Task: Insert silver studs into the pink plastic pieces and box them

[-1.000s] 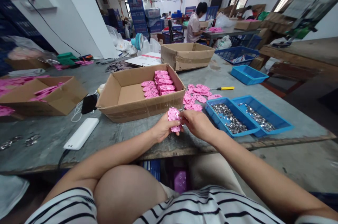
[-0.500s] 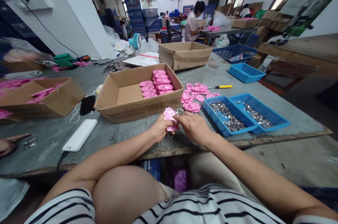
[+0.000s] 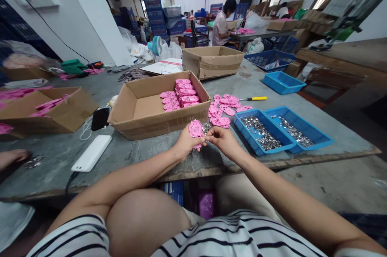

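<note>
My left hand [image 3: 185, 144] is closed around a flat pink plastic piece [image 3: 196, 128] with a scalloped edge and cut-outs, held tilted up over the table's front edge. Right beside it, the fingers of my right hand [image 3: 223, 141] are pinched together at the left thumb tip. Whatever sits in that pinch is too small to make out. Behind my hands lies a small heap of shiny metal parts [image 3: 207, 128]. More pink pieces [image 3: 224, 107] are spread on the table just beyond, and several pink stacks [image 3: 185, 95] stand in the open cardboard box [image 3: 151, 123].
Two blue trays [image 3: 262, 151] of small metal parts stand at the right, with another blue tray [image 3: 284, 83] behind. A yellow-handled tool [image 3: 256, 98] lies near the pink pieces. At left are a white power bank [image 3: 92, 153], a phone [image 3: 100, 119] and another person's hand [image 3: 13, 159].
My right hand has drawn back from the face of the pink piece to its lower right edge, its fingers now pinched. The pink piece is turned more toward me. The other person's hand shifted.
</note>
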Demonstrator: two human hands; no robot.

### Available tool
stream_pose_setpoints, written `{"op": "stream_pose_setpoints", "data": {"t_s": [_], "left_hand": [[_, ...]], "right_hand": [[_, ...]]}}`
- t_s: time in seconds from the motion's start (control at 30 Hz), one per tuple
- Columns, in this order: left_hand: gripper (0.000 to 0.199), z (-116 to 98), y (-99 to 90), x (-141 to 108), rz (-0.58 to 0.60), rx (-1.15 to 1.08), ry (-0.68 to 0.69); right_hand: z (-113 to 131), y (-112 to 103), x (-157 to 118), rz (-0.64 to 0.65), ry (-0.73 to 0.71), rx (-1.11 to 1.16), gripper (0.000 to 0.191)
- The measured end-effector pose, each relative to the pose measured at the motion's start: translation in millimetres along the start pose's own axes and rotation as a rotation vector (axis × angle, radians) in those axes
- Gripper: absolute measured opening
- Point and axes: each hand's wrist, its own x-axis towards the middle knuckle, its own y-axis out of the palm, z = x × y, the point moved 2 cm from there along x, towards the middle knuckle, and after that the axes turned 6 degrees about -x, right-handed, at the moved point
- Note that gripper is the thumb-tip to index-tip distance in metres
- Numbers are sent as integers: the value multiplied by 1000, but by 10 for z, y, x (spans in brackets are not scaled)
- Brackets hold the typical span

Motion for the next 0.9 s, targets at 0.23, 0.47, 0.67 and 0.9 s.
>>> {"op": "stream_pose_setpoints", "data": {"t_s": [0.23, 0.47, 0.67, 0.9], "left_hand": [[53, -13, -4, -10, -15, 2, -36], [50, -29, 16, 8, -47, 26, -26], [42, -100, 37, -19, -121, 145, 79], [49, -124, 49, -60, -68, -21, 44]], "right_hand": [[52, 15, -58, -101, -161, -295, 13], [35, 53, -69, -112, -213, -404, 14], [20, 80, -47, -109, -199, -329, 15], [64, 37, -2, -101, -65, -36, 20]]}}
